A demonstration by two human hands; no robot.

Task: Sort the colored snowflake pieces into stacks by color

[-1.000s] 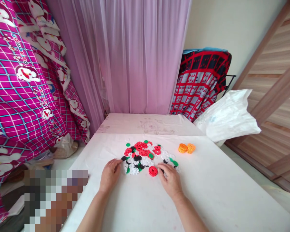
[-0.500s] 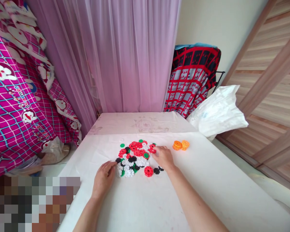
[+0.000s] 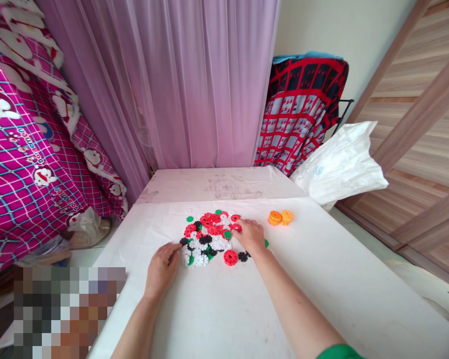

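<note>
Where a loose pile of notched discs (image 3: pixel 211 230) spreads over the white-covered desk (image 3: pixel 209 309), red discs (image 3: pixel 210 219) gather mostly toward the far side, while white discs (image 3: pixel 201 260) and black discs (image 3: pixel 205 239) overlap toward the near side. All are round, their rims cut with short slots that give them a flower-like outline. Green discs (image 3: pixel 227 234) show here and there, one of them atop the right part of the pile. The left hand (image 3: pixel 162 264) has its fingers curled at the pile's left edge, by a black piece; whether they grip it, I cannot tell. At the right edge, the right hand (image 3: pixel 251 235) has its bent fingers against the red ones, and I cannot tell whether they pinch any. A lone red disc (image 3: pixel 230 258) lies in front of the pile. Two orange stacks (image 3: pixel 274 218) stand side by side farther right.
</note>
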